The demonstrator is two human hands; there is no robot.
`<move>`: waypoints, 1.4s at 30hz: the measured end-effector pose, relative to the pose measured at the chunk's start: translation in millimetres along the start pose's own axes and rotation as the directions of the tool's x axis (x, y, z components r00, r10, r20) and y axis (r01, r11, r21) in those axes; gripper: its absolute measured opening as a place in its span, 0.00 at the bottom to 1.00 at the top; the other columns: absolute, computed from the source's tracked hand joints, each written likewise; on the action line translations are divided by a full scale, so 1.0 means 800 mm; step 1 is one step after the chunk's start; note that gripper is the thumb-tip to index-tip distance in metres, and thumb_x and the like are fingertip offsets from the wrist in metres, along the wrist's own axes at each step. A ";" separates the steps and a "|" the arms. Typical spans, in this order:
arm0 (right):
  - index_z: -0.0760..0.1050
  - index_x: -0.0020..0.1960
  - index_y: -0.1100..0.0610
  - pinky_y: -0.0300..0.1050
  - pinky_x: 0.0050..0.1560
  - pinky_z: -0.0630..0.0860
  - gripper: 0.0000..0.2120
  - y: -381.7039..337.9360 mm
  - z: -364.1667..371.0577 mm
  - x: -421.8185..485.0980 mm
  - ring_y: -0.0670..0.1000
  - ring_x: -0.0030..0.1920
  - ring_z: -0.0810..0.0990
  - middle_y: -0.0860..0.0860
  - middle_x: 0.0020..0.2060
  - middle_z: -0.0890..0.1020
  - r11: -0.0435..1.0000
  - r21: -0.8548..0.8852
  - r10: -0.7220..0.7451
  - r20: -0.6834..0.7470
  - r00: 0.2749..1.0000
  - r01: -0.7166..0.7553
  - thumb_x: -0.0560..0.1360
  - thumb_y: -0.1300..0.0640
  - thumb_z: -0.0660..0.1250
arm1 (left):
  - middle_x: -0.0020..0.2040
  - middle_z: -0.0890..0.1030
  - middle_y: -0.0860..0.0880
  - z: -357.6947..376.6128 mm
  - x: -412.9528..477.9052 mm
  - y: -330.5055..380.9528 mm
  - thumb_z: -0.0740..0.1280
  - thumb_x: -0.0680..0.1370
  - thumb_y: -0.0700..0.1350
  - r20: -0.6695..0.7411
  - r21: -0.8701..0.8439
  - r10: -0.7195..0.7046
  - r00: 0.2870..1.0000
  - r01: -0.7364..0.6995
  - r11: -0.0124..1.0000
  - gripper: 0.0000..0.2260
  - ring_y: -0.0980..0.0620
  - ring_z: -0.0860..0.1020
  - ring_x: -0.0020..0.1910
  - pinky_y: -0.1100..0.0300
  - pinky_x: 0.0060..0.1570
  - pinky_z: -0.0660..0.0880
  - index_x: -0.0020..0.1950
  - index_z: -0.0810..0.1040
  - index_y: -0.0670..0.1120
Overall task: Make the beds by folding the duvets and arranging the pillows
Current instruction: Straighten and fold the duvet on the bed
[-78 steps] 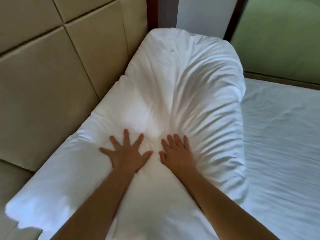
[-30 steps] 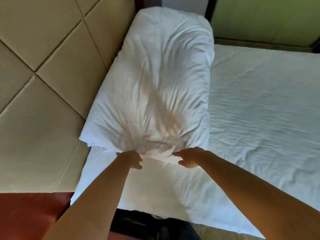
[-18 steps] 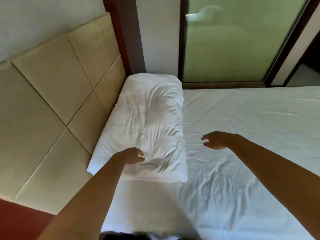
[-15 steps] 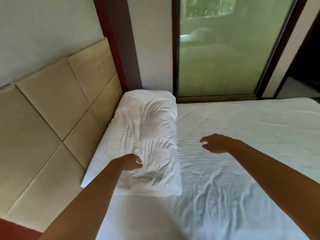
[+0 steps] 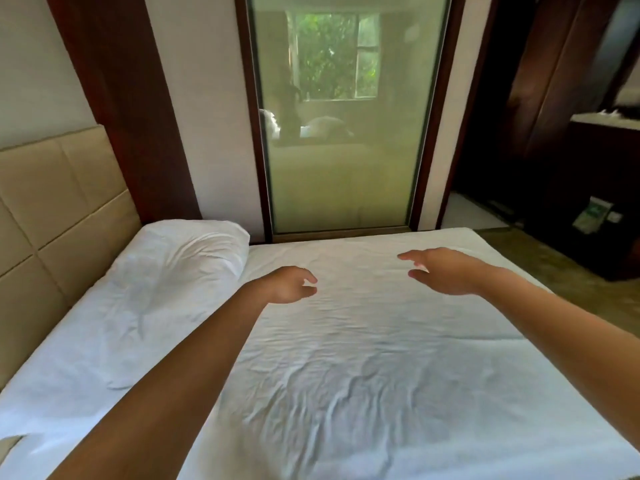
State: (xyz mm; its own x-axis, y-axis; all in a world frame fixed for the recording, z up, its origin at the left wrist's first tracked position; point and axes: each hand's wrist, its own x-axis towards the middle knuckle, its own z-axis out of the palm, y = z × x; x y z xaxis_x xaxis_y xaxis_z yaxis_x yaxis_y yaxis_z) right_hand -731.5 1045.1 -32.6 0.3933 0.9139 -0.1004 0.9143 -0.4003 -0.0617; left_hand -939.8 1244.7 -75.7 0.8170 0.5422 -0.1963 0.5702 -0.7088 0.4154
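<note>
1. Plump white fabric pillow (image 5: 180,261): lies flat at the bed's far left, against the beige padded headboard (image 5: 52,209). You have let it go.
2. Your left hand (image 5: 287,285): off the pillow now, fingers released and loosely curled.
3. Your right hand (image 5: 446,271): fingers released above the wrinkled white bed sheet (image 5: 346,368).
4. Pillow step likely done; no duvet in view.

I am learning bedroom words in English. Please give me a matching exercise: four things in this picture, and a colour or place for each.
1 pillow; 2 headboard; 3 left hand; 4 right hand
a beige, padded; b above the sheet, near the pillow; c white, beside the headboard; d above the sheet, far from the pillow
Pairs: 1-c; 2-a; 3-b; 4-d
</note>
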 end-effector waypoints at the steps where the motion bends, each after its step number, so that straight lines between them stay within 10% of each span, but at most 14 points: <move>1: 0.58 0.74 0.48 0.49 0.65 0.69 0.22 0.033 -0.004 -0.016 0.55 0.67 0.70 0.53 0.68 0.72 1.000 0.005 0.016 -0.024 1.000 -0.016 0.81 0.50 0.55 | 0.66 0.74 0.48 0.010 0.012 0.033 0.64 0.79 0.51 -0.033 -0.006 0.034 0.999 -0.034 0.999 0.16 0.51 0.72 0.64 0.63 0.61 0.66 0.66 0.74 0.48; 11: 0.59 0.74 0.49 0.47 0.65 0.68 0.22 0.308 -0.011 -0.096 0.54 0.66 0.71 0.52 0.68 0.72 0.982 0.092 0.172 -0.070 0.983 -0.165 0.81 0.51 0.55 | 0.63 0.76 0.46 0.048 0.145 0.292 0.62 0.79 0.48 -0.219 0.156 0.213 0.952 -0.181 0.971 0.14 0.47 0.74 0.62 0.56 0.62 0.69 0.63 0.76 0.47; 29: 0.61 0.73 0.49 0.45 0.60 0.72 0.20 0.986 -0.099 -0.123 0.52 0.63 0.74 0.51 0.67 0.72 0.916 0.070 0.397 -0.031 0.917 -0.394 0.82 0.50 0.53 | 0.65 0.75 0.46 0.218 0.586 0.861 0.62 0.80 0.48 -0.080 0.060 0.331 0.940 -0.327 0.943 0.14 0.47 0.72 0.64 0.57 0.63 0.68 0.63 0.76 0.47; 42: 0.64 0.72 0.50 0.45 0.56 0.73 0.20 1.427 -0.104 0.024 0.52 0.57 0.78 0.52 0.61 0.78 0.997 -0.013 0.077 0.024 0.997 -0.077 0.82 0.51 0.55 | 0.62 0.77 0.46 0.351 0.799 1.077 0.63 0.79 0.48 -0.192 -0.027 -0.097 0.977 0.094 0.995 0.14 0.47 0.75 0.61 0.56 0.60 0.71 0.63 0.76 0.46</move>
State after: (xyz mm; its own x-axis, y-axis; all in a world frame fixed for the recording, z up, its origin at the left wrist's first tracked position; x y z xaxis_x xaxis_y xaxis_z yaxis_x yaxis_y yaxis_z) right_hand 327.7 611.2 -22.1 0.4600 0.8786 -0.1283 0.8827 -0.4681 -0.0405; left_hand 97.9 854.1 -93.0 0.7259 0.6850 -0.0613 0.6417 -0.6426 0.4186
